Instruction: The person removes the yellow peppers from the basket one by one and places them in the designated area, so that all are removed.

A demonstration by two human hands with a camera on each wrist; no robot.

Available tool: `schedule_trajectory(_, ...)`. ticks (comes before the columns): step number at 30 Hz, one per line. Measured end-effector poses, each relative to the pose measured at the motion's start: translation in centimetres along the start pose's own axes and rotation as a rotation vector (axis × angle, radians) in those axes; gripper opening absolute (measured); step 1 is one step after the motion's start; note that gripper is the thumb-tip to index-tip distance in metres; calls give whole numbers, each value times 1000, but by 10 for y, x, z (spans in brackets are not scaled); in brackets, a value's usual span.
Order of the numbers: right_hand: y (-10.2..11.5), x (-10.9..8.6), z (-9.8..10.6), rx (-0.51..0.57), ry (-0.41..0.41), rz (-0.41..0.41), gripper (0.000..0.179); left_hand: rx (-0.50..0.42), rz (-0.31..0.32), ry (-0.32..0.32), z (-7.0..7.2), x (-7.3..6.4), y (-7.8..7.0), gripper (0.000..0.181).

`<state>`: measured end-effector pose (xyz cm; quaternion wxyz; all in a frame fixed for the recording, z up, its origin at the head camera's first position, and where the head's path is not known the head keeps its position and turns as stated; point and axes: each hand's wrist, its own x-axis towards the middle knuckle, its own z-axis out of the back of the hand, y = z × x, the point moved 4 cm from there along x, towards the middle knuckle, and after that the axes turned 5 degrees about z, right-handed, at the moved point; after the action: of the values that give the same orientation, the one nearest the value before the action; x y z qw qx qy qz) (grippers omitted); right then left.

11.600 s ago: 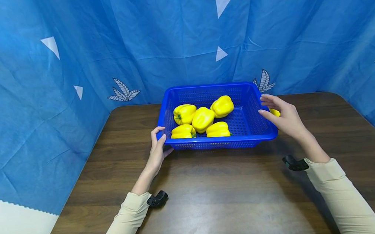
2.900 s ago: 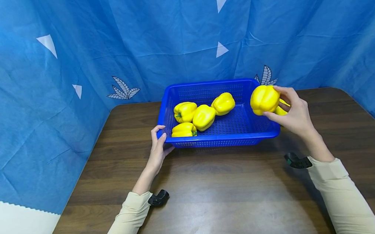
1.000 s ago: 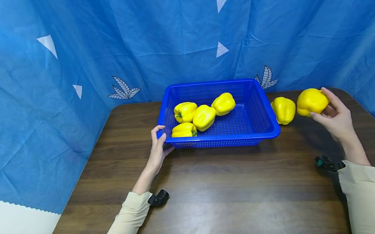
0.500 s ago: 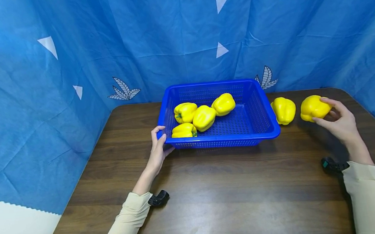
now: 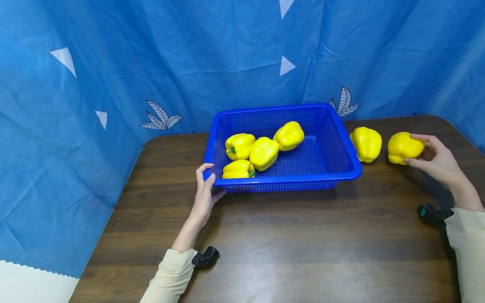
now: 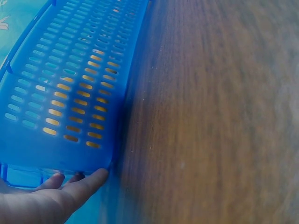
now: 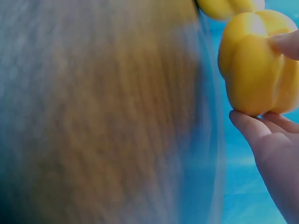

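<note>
My right hand (image 5: 439,164) holds a yellow bell pepper (image 5: 404,148) between thumb and fingers at the table's far right. In the right wrist view, the thumb presses one side of this pepper (image 7: 254,65) and the fingertips touch the other. Just left of it lies a second yellow bell pepper (image 5: 366,144), beside the basket. My left hand (image 5: 202,199) grips the near left corner of the blue plastic basket (image 5: 297,179), thumb on the rim. Several yellow bell peppers (image 5: 264,153) lie inside, mostly toward the left. The left wrist view shows the basket's slotted wall (image 6: 60,107).
The brown wooden table (image 5: 294,253) extends in front of the basket toward me. A blue curtain (image 5: 233,41) with white triangles and leaf prints hangs right behind the table and along both sides.
My right hand took one pepper from the front of the basket, carried it right past the rim and lowered it beside the pepper outside. The left hand stays on the basket corner.
</note>
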<state>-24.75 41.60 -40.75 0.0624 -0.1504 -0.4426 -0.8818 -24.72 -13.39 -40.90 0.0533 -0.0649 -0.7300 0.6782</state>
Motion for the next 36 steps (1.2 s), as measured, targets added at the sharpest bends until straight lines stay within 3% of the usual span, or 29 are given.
schedule_trajectory(12,-9,5,-4,36,102,46,65,3,-5,6,0,1,-1,27)
schedule_trajectory(18,-11,6,-1,57,108,53,63,4,1,9,0,2,0,27)
schedule_trajectory(25,-11,8,-2,65,117,8,60,0,5,7,2,3,0,26)
schedule_trajectory(36,-14,7,-3,-49,135,-81,66,11,5,5,1,2,1,27)
